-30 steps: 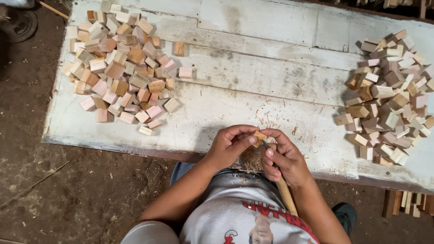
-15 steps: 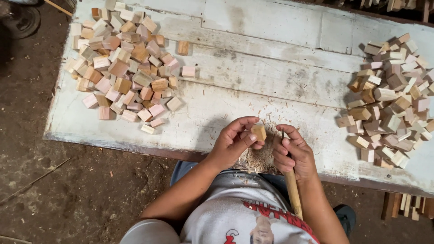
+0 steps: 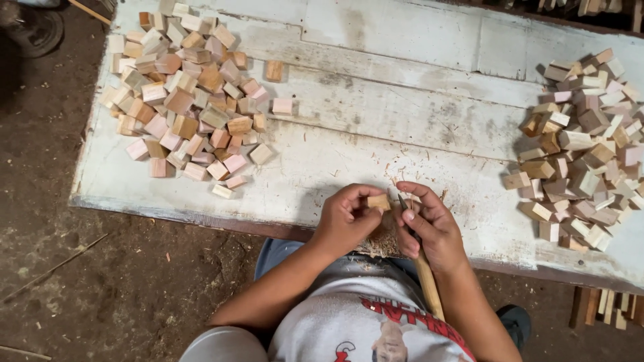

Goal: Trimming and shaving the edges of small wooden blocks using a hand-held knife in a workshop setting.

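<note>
Small pale wooden block [image 3: 379,201] beside a wooden-handled knife [image 3: 422,268], above a shavings heap [image 3: 382,243].

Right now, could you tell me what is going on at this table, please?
A person sits at a worn white table. The left hand pinches a small wooden block, and the right hand has a wooden-handled blade in its grip, tip at the block. Shavings lie beneath. Block piles sit left and right.
</note>
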